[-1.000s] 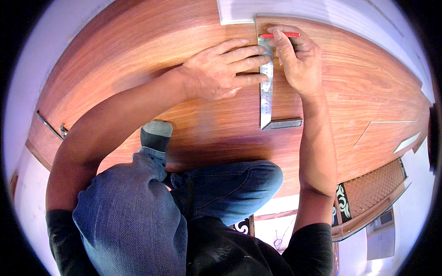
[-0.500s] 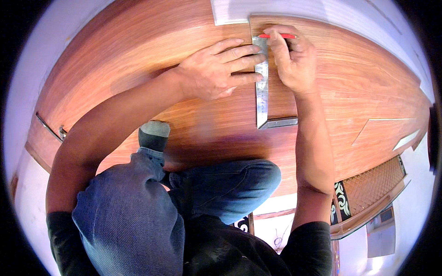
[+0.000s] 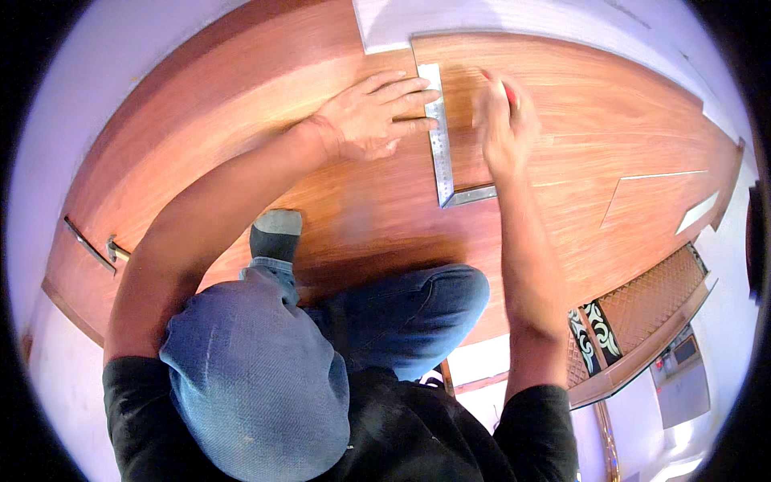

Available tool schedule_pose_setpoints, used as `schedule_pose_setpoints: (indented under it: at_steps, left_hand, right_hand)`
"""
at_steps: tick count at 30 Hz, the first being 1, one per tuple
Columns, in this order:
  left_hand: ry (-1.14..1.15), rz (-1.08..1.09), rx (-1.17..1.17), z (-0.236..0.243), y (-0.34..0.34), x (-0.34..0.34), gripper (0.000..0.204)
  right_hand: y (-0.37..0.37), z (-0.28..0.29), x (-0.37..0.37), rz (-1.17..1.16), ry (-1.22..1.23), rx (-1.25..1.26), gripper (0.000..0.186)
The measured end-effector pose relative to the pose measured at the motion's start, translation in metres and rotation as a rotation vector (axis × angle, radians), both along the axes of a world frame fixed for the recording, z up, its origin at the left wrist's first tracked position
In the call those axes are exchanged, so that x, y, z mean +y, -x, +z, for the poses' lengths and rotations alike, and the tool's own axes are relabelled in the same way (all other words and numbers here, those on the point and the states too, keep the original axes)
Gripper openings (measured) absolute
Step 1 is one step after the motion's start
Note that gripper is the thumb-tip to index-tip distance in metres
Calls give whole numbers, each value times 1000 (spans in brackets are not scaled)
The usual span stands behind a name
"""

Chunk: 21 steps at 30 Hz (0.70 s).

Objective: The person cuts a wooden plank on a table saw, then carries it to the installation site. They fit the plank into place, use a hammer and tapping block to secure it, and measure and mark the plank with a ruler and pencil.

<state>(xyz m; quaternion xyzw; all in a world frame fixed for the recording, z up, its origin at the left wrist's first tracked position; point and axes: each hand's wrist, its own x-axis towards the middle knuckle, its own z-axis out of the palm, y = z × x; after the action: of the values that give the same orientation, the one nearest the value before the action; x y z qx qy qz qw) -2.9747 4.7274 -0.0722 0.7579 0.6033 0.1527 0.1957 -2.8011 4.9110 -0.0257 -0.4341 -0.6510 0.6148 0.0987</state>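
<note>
A try square (image 3: pixel 440 153) with a steel ruled blade and a dark stock lies on a wood-look floor plank (image 3: pixel 578 100). My left hand (image 3: pixel 371 116) lies flat beside it with fingers spread, the fingertips pressing on the blade's left edge. Just right of the blade is my right hand (image 3: pixel 507 132), somewhat blurred. Its fingers are closed round a red pencil (image 3: pixel 511 93), held off the blade. The square's stock runs rightward from the blade's near end, and my right forearm hides its far part.
I sit on wood-look flooring (image 3: pixel 385 229), one socked foot (image 3: pixel 277 233) on it. A pry bar (image 3: pixel 88 243) and a partly hidden hammer (image 3: pixel 115 249) lie at left. A thin offcut (image 3: pixel 697 213) lies at right. An ornamental lattice panel (image 3: pixel 642 289) stands beyond the near right edge.
My right hand with the pencil has come away from the blade's far end, slightly nearer to me. My left hand stays on the square. The whole view has shifted a little.
</note>
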Motion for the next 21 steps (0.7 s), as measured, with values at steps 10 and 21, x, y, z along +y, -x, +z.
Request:
schedule_pose_setpoints:
  at_steps: [10,21]
  left_hand:
    - [9,525,-149,31,29,47,44]
    - [686,384,-192,55,78,146,47]
  right_hand:
    - [-92,6,-139,242,-703,-577,46]
    - [-77,14,-34,-301,-511,-643,28]
